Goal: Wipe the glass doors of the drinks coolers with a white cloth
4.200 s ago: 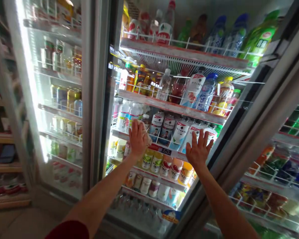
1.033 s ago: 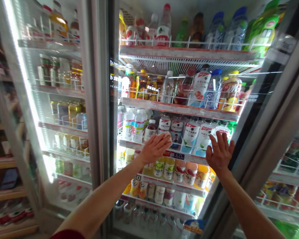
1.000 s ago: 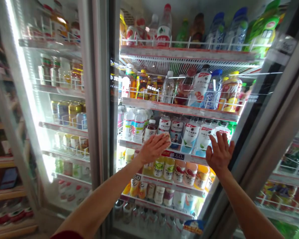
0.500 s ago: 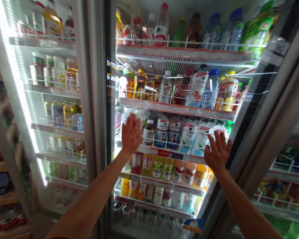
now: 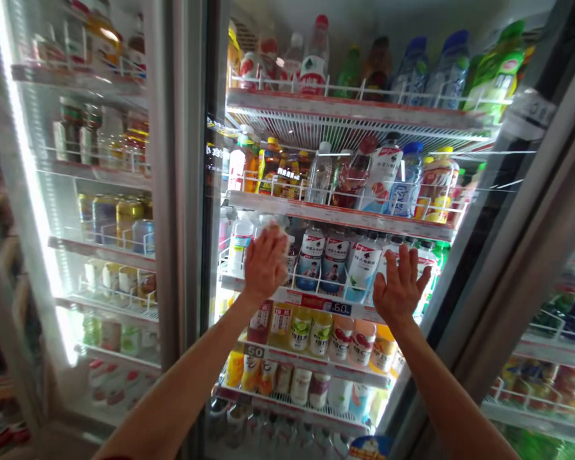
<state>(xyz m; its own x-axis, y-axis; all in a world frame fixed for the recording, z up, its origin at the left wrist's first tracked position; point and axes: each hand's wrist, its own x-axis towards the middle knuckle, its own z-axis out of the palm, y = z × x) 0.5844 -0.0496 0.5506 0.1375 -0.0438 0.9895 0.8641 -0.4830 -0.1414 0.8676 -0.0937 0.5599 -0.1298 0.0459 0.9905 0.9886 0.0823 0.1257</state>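
Note:
My left hand [image 5: 264, 263] is flat against the glass door [image 5: 412, 137] of a drinks fridge. A crumpled whitish tissue [image 5: 284, 230] shows past its fingertips and right edge; most of it is hidden beneath the palm. To the right, my right hand [image 5: 402, 281] is spread open at the same glass with nothing in it. Whether its palm touches the pane, I cannot tell. Behind the glass, between the two hands, stand white-labelled bottles [image 5: 336, 260] on the middle shelf.
Shelves behind the pane hold several rows of bottles, with a price strip [image 5: 326, 303] below the middle one. On the left is another lit fridge section with cans [image 5: 124, 217]. Metal door frames [image 5: 177, 191] flank the pane. A blue sticker [image 5: 370, 447] sits low on the glass.
My left hand has slid right across the glass with the tissue. My right hand has moved a little left. The fridge appears slightly lower in view.

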